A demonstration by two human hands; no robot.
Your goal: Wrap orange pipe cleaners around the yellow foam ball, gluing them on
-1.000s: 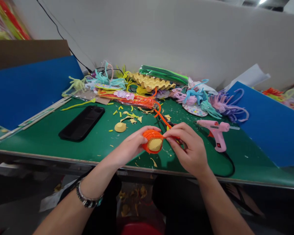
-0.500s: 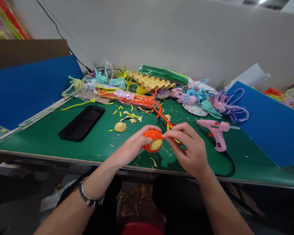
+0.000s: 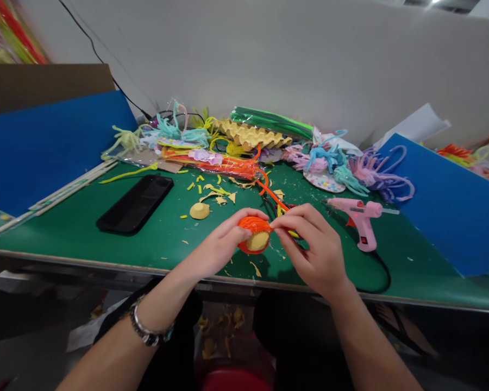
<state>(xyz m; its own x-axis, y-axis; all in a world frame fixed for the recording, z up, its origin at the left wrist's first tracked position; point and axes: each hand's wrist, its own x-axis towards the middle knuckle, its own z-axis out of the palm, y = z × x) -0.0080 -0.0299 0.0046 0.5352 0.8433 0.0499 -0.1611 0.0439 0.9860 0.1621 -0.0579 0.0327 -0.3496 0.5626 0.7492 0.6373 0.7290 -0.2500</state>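
Note:
An orange fuzzy round piece (image 3: 254, 225) with a pale yellow centre is held above the green table near its front edge. My left hand (image 3: 225, 239) grips its left side, thumb on the front and fingers over the top. At its right edge, the thumb and index finger of my right hand (image 3: 312, 242) pinch an orange strand (image 3: 272, 194), which runs up toward a plastic bag of orange pipe cleaners (image 3: 228, 165). A small yellow cup-shaped piece (image 3: 199, 210) lies to the left of my hands.
A black phone (image 3: 136, 204) lies left and a pink glue gun (image 3: 361, 218) right, its cable trailing to the front edge. Behind are a yellow egg carton (image 3: 254, 136) and pastel pipe-cleaner bundles (image 3: 330, 161). Blue boards (image 3: 57, 146) stand at both sides. Yellow scraps are scattered mid-table.

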